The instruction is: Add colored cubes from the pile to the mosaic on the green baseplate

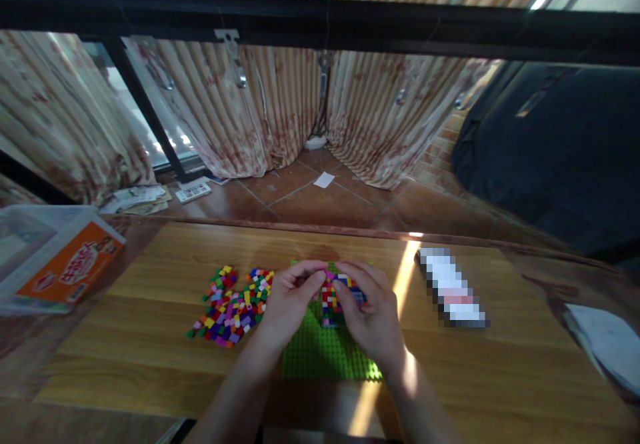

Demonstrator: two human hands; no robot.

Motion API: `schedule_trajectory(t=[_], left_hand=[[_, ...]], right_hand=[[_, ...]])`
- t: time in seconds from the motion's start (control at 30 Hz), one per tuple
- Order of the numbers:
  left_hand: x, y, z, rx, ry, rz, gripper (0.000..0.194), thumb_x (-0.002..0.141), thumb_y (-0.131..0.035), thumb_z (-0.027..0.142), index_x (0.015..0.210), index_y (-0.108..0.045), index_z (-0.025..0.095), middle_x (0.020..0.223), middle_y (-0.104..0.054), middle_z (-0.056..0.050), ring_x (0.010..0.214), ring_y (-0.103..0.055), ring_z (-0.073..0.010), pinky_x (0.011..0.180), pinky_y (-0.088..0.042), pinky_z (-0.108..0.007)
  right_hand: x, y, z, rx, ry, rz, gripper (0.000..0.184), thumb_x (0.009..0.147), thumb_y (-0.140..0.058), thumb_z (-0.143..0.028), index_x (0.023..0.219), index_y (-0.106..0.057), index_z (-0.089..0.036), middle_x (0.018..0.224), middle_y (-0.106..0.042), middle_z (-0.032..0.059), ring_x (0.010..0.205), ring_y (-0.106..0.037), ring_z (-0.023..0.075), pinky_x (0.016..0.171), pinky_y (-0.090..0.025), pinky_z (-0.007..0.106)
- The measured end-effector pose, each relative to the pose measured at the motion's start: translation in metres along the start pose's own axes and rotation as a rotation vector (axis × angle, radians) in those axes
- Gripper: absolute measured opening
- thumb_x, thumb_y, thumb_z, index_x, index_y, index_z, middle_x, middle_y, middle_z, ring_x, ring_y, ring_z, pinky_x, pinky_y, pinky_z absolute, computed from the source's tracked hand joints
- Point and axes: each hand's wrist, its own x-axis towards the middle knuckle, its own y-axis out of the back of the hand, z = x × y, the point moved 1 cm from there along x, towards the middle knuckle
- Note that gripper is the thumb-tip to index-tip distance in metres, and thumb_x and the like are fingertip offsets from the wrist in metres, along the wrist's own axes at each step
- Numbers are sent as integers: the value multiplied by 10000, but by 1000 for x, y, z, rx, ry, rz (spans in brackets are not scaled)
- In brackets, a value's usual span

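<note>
My left hand (287, 301) is closed in a pinch at the far left corner of a multicoloured block build (330, 304). A small pink toy brick (329, 275) shows at its thumb and fingertips. My right hand (373, 311) curves around the build's right side, thumb on the near face and fingers over the far edge, hiding part of it. The build stands on a green studded baseplate (325, 351). Left of my left hand lies a loose spread of small coloured bricks (233, 311).
The wooden table (150, 337) carries a blurred-out phone-like object (453, 291) at the right. A clear plastic box (55, 214) with an orange label stands at the left. Papers (607, 344) lie off the right edge. A dark rail (320, 24) and curtains are beyond.
</note>
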Motion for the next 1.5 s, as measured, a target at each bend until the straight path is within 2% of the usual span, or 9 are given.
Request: schedule_trajectory(t=[0.17, 0.33, 0.63, 0.73, 0.87, 1.0, 1.13, 1.27, 1.5], left_hand=[[0, -2, -3, 68, -64, -18, 181, 709, -737, 312, 849, -751, 197, 731, -705, -14, 582, -543, -113, 574, -436, -236], [-1, -2, -9, 129, -131, -64, 165, 732, -717, 273, 881, -747, 209, 831, -732, -22, 757, -637, -162, 728, -495, -267], [-4, -5, -11, 202, -175, -58, 125, 773, -680, 254, 875, -741, 215, 840, -733, -21, 765, -642, -162, 721, -495, -267], [-1, -2, -10, 189, -143, 2, 124, 759, -679, 263, 850, -739, 203, 786, -725, -21, 665, -609, -141, 630, -468, -248], [7, 7, -10, 166, -74, 146, 156, 736, -665, 278, 839, -734, 182, 687, -695, -10, 479, -468, -92, 468, -348, -221], [12, 11, -17, 193, -28, 185, 163, 715, -670, 279, 827, -741, 184, 673, -686, -10, 494, -485, -100, 479, -343, -222], [13, 10, -25, 251, -55, 162, 137, 736, -646, 253, 804, -750, 196, 739, -717, -24, 671, -609, -152, 629, -436, -245], [14, 8, -26, 298, -81, 134, 155, 763, -626, 246, 818, -764, 199, 803, -744, -35, 775, -649, -179, 744, -464, -272], [17, 4, -27, 336, -82, 72, 182, 798, -614, 300, 825, -765, 203, 796, -746, -24, 765, -653, -181, 726, -474, -272]], right_hand=[[2, -4, 0, -82, 23, -19, 196, 927, -534, -283, 1040, -693, -263, 1019, -695, 62, 960, -617, 227, 871, -475, 437], [1, -4, 3, -109, 20, -20, 208, 942, -499, -273, 1012, -696, -262, 971, -701, 51, 927, -624, 215, 858, -466, 416], [1, 1, 8, -77, -29, -28, 168, 920, -546, -294, 967, -703, -260, 975, -700, 50, 949, -625, 220, 876, -471, 420], [2, 9, 18, 11, -93, 35, 160, 908, -562, -301, 947, -711, -259, 961, -693, 45, 942, -629, 213, 856, -499, 412], [1, 17, 32, 82, -154, 78, 141, 889, -590, -308, 911, -723, -268, 981, -674, 43, 950, -624, 205, 838, -520, 397], [0, 17, 40, 64, -151, 24, 134, 871, -610, -318, 897, -734, -273, 1015, -666, 50, 993, -609, 220, 884, -504, 421], [2, 11, 41, 36, -164, -24, 141, 873, -606, -314, 892, -736, -264, 1048, -663, 61, 1013, -602, 231, 910, -484, 431], [7, 2, 40, -17, -153, -105, 153, 880, -595, -317, 888, -740, -271, 1070, -662, 64, 1035, -589, 241, 944, -455, 450], [13, -6, 41, -6, -170, -202, 160, 877, -596, -329, 896, -747, -280, 1063, -664, 54, 1034, -589, 235, 955, -449, 441]])
